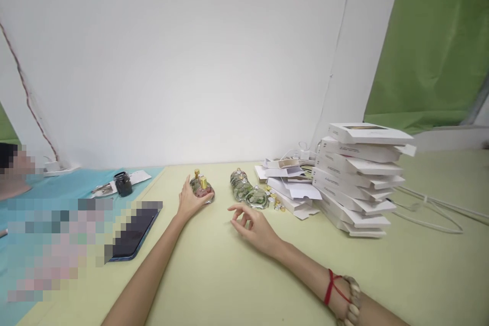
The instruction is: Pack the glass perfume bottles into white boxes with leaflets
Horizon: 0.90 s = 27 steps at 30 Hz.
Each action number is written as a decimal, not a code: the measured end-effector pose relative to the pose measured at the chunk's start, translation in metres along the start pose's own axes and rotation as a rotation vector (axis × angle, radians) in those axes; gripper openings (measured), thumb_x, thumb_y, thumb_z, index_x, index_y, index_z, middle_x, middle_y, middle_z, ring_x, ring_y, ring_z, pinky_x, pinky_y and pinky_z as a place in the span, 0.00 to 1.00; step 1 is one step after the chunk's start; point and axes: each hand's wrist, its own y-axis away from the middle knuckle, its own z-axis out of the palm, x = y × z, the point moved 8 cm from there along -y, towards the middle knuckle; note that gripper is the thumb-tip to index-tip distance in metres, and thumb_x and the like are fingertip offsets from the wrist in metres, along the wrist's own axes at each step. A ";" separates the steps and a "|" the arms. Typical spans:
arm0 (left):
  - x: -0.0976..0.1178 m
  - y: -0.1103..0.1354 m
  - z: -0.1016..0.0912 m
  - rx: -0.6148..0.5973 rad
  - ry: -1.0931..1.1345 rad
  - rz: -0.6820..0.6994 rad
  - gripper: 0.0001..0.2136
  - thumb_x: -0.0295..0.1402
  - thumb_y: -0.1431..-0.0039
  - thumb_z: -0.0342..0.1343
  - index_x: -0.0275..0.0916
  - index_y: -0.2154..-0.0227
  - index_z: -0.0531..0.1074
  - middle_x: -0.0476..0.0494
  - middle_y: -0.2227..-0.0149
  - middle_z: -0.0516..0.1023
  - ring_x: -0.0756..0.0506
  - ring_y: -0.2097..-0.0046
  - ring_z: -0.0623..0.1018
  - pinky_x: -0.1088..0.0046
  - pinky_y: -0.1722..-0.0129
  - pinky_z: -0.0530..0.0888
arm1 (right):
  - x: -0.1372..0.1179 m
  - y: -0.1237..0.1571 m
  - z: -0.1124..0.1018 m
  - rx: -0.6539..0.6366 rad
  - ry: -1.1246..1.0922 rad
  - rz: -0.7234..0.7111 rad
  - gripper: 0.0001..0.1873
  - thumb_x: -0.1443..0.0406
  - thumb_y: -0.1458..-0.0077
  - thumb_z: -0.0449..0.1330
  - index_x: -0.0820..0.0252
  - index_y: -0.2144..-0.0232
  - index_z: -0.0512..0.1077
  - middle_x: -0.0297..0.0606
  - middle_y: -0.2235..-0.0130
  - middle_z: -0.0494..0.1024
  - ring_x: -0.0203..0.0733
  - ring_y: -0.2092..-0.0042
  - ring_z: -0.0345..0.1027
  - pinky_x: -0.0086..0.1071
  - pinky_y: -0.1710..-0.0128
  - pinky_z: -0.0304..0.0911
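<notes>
My left hand (pixel 191 200) is around a short row of small glass bottles (pixel 203 191) with gold-coloured tops and reddish-green insides. Its thumb lies across the front bottle and its fingers reach along the left side. My right hand (pixel 252 225) hovers over the table with loosely curved fingers apart and nothing in them. Just beyond it stands a second group of glass bottles (pixel 255 197), greenish and without gold tops. Several small gold and clear caps (pixel 275 202) lie to the right of that group.
A tall stack of white boxes (pixel 355 188) stands on the right, with opened white cartons (pixel 292 188) beside it. White cables (pixel 431 209) run behind. On the left are a phone (pixel 135 237), a dark jar (pixel 123 184) on a blue cloth (pixel 86 183), and another person (pixel 15 173).
</notes>
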 end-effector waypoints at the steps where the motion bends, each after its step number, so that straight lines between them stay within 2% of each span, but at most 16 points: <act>1: -0.003 -0.004 0.004 -0.026 0.021 -0.016 0.45 0.52 0.64 0.59 0.40 0.44 0.48 0.34 0.44 0.58 0.36 0.43 0.61 0.58 0.46 0.57 | -0.001 0.000 0.002 -0.015 -0.001 -0.001 0.14 0.64 0.48 0.53 0.55 0.56 0.65 0.33 0.66 0.71 0.29 0.74 0.63 0.24 0.75 0.59; 5: -0.012 -0.015 0.014 -0.077 0.075 -0.071 0.38 0.51 0.63 0.59 0.41 0.48 0.56 0.38 0.47 0.64 0.40 0.47 0.66 0.63 0.49 0.61 | -0.004 0.003 0.007 -0.048 0.007 0.000 0.15 0.67 0.49 0.53 0.54 0.57 0.65 0.32 0.65 0.72 0.29 0.74 0.63 0.23 0.76 0.58; 10: -0.019 -0.024 0.012 -0.022 -0.038 -0.128 0.37 0.54 0.62 0.56 0.43 0.49 0.56 0.40 0.49 0.65 0.40 0.48 0.67 0.61 0.50 0.62 | -0.009 0.004 0.008 -0.048 0.095 -0.025 0.14 0.69 0.51 0.53 0.54 0.60 0.66 0.31 0.64 0.72 0.28 0.73 0.65 0.24 0.74 0.59; 12: -0.025 -0.027 0.009 0.028 -0.085 -0.175 0.38 0.55 0.61 0.55 0.43 0.48 0.55 0.38 0.48 0.64 0.39 0.48 0.67 0.58 0.49 0.61 | -0.009 0.002 -0.004 0.049 0.184 -0.012 0.15 0.69 0.51 0.53 0.53 0.59 0.67 0.33 0.59 0.70 0.28 0.74 0.64 0.26 0.72 0.60; 16: -0.036 -0.028 0.002 0.111 -0.142 -0.274 0.40 0.56 0.61 0.54 0.43 0.46 0.53 0.35 0.49 0.63 0.36 0.49 0.67 0.52 0.51 0.61 | 0.004 0.000 -0.050 0.377 0.368 0.109 0.25 0.67 0.53 0.55 0.51 0.50 0.60 0.39 0.50 0.64 0.31 0.73 0.64 0.30 0.70 0.61; 19: -0.030 -0.024 -0.008 0.207 -0.170 -0.260 0.42 0.55 0.60 0.54 0.40 0.44 0.49 0.32 0.49 0.62 0.35 0.47 0.64 0.52 0.51 0.61 | 0.025 -0.002 -0.073 0.438 0.452 0.193 0.35 0.65 0.55 0.57 0.52 0.44 0.50 0.42 0.48 0.63 0.33 0.73 0.64 0.32 0.69 0.61; 21: -0.016 -0.018 -0.020 0.330 -0.204 -0.178 0.44 0.53 0.59 0.55 0.36 0.43 0.45 0.30 0.47 0.60 0.35 0.44 0.61 0.52 0.49 0.59 | 0.040 -0.005 -0.077 0.383 0.482 0.227 0.37 0.65 0.56 0.58 0.55 0.43 0.50 0.41 0.50 0.67 0.35 0.71 0.65 0.32 0.68 0.61; 23: 0.006 -0.011 -0.026 0.420 -0.252 -0.009 0.43 0.50 0.57 0.55 0.33 0.42 0.44 0.29 0.45 0.57 0.35 0.42 0.58 0.54 0.48 0.58 | 0.049 -0.007 -0.078 0.342 0.489 0.232 0.34 0.64 0.55 0.58 0.56 0.45 0.54 0.41 0.52 0.69 0.37 0.69 0.66 0.32 0.66 0.60; 27: 0.060 0.011 -0.010 0.348 -0.370 0.506 0.30 0.42 0.49 0.53 0.35 0.45 0.54 0.28 0.43 0.55 0.35 0.41 0.55 0.55 0.47 0.54 | 0.056 -0.006 -0.081 0.371 0.448 0.270 0.27 0.60 0.54 0.57 0.56 0.50 0.61 0.39 0.58 0.72 0.36 0.72 0.66 0.31 0.68 0.59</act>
